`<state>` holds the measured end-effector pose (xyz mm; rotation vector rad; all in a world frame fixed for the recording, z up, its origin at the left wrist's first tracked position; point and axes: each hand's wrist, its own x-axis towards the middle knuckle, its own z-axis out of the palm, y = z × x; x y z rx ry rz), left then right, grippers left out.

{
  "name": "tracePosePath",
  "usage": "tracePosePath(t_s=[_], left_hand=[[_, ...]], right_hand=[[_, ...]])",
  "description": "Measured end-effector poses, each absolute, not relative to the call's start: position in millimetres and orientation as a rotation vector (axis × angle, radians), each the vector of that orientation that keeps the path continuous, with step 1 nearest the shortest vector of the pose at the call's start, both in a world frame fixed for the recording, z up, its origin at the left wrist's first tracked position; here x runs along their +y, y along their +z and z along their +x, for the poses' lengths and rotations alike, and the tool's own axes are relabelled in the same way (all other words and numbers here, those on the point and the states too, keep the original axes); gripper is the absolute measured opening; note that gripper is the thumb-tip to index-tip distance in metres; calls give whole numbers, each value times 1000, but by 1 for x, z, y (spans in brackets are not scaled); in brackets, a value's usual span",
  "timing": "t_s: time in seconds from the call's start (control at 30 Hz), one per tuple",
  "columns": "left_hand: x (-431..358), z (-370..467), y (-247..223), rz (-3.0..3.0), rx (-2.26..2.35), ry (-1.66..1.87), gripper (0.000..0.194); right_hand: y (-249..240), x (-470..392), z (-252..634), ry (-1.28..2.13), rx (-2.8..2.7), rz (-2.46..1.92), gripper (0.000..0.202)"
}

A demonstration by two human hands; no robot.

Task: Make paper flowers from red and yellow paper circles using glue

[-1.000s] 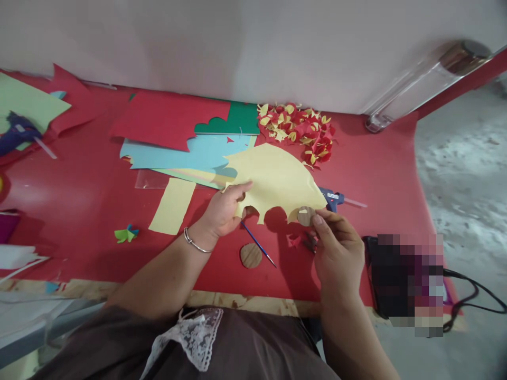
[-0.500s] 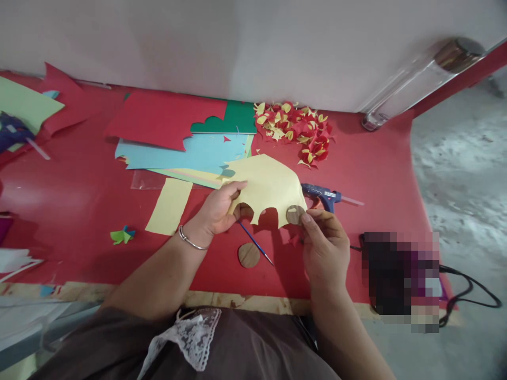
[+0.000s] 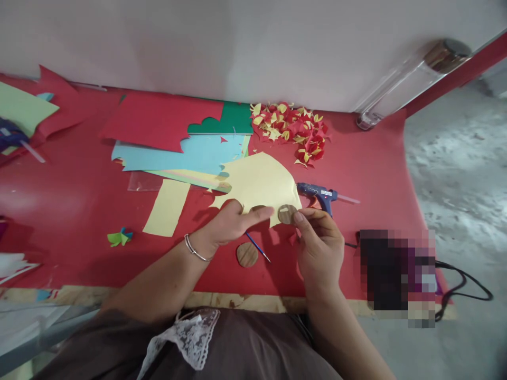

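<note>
Between the thumb and fingers of my right hand (image 3: 320, 240) is a round wooden slice (image 3: 285, 214) with a small pale patch on it. My left hand (image 3: 237, 219) is at the lower edge of a pale yellow paper (image 3: 259, 177) with scalloped cut-outs; its thumb stretches toward the slice, and what its other fingers grip is hidden. Below the hands a second wooden slice (image 3: 247, 255) lies on the red table (image 3: 214, 277), beside a thin blue brush (image 3: 259, 248).
A blue glue gun (image 3: 322, 195) lies right of the paper. Behind are red and yellow cut pieces (image 3: 291, 126), a red sheet (image 3: 158, 119) and a blue sheet (image 3: 178, 153). A clear bottle (image 3: 407, 87) leans at the back right. A yellow strip (image 3: 166, 207) lies left.
My left hand has shifted, its thumb now pointing right across the yellow paper's lower edge. The wooden slice in my right hand has moved slightly left and shows more fully.
</note>
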<state>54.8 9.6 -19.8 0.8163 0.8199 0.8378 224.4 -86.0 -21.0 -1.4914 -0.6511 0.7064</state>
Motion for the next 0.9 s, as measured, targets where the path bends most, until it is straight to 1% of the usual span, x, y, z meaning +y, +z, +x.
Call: tracePosePath(t_s=[0.07,0.2,0.27,0.5,0.7,0.9], left_hand=[[7,66,-18,772,772,806,31],[0,74,-16,635,741,735,43],[-3,74,-15,617,756,719,44],[-11,75,-14,620,771,666,35],[-11,75,-10,591,748,606,34],[-15,73,-16,728,838,666,23]], right_hand=[[-20,-85,222,701,-669,-1509,23],[-20,-84,219,690,-709,-1557,23],[-22,-84,219,673,-735,-1573,21],[-26,-86,221,625,-792,-1623,18],[-28,-87,219,606,-836,-1655,17],[-28,-88,218,604,-853,-1666,18]])
